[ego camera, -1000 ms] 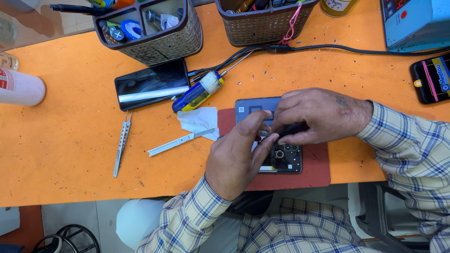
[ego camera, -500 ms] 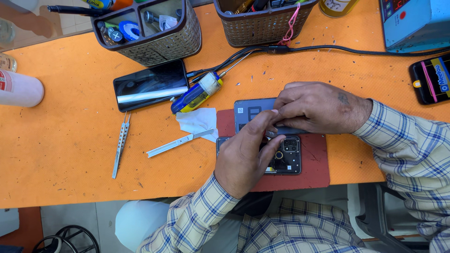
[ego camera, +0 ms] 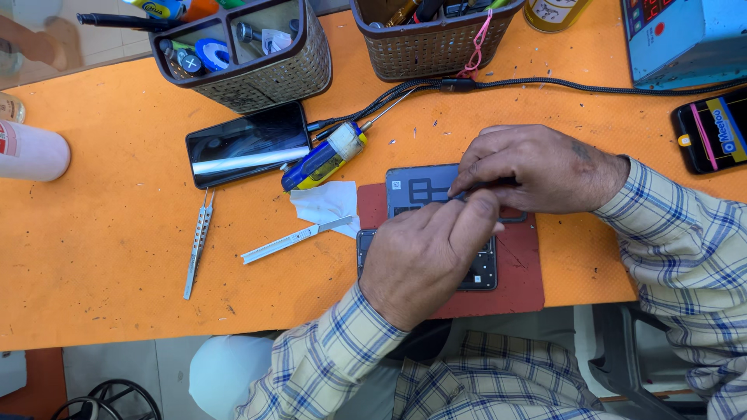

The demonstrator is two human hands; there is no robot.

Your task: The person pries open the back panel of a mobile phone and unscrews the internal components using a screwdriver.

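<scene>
orange bench (ego camera: 101, 257); left hand (ego camera: 424, 257), right hand (ego camera: 537, 167) fingers pinched over opened phone (ego camera: 424, 187).

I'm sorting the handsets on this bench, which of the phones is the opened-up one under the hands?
The opened phone on the dark red mat, partly under both hands. The intact black phone lies by the left basket; another lit one sits at the right edge.

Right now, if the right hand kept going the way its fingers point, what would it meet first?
The right hand points left, so probably the white cloth, then the blue-yellow screwdriver; depth is unclear.
</scene>
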